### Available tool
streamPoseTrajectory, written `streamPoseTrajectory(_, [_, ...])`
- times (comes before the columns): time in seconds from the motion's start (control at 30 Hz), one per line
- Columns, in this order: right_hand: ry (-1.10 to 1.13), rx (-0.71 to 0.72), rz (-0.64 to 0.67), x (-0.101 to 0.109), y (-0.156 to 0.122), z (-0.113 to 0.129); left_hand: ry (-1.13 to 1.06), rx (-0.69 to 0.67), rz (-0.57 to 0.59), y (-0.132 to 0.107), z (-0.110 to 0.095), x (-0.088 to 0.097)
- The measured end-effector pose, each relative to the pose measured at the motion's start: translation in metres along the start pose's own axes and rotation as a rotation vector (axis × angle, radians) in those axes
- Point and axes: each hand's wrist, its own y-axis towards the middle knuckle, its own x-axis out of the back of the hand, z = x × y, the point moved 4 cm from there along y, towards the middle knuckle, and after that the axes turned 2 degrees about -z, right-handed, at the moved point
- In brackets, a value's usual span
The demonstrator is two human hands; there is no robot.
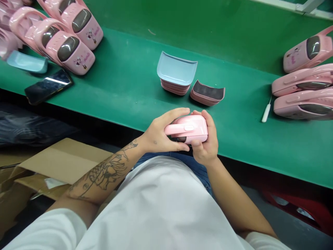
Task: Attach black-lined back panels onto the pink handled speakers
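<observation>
Both hands grip one pink plastic device (pixel 187 129) at the near edge of the green table (pixel 130 83), just above my lap. My left hand (pixel 158 133) wraps its left end, fingers over the top and thumb beneath. My right hand (pixel 206 142) cups its right end from below, fingers curled over the far side. The device lies on its side with a small pink slider facing up and a dark part showing underneath. Just beyond the hands sit a stack of curved covers with a blue one on top (pixel 177 73) and a smaller stack of dark-faced covers (pixel 207 93).
Several finished pink devices (pixel 67 41) lie at the far left, more pink devices (pixel 304 86) at the right. A black phone (pixel 48 86) and a blue cover (pixel 27 62) lie at the left, a white stick tool (pixel 266 111) at the right. A cardboard box (pixel 59 163) sits below left.
</observation>
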Motion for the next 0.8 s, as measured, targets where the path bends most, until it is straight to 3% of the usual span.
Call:
streamPoseTrajectory(0.27, [0.036, -0.021, 0.003, 0.002, 0.003, 0.005, -0.033, -0.163, -0.132, 0.0, 0.0, -0.007])
streamPoseTrajectory(0.4, [0.036, -0.045, 0.023, 0.002, 0.006, 0.012, -0.049, -0.11, -0.141, -0.002, -0.001, -0.011])
streamPoseTrajectory(0.53, [-0.018, -0.106, -0.061, -0.002, 0.006, 0.014, -0.011, 0.031, -0.137, 0.004, -0.004, -0.01])
streamPoseTrajectory(0.67, [-0.045, -0.121, -0.112, -0.002, 0.007, 0.006, -0.035, 0.138, 0.018, 0.018, 0.001, 0.0])
streamPoseTrajectory(0.8, [-0.105, -0.17, -0.153, 0.018, 0.002, -0.007, -0.133, 0.175, 0.137, 0.015, 0.018, -0.002])
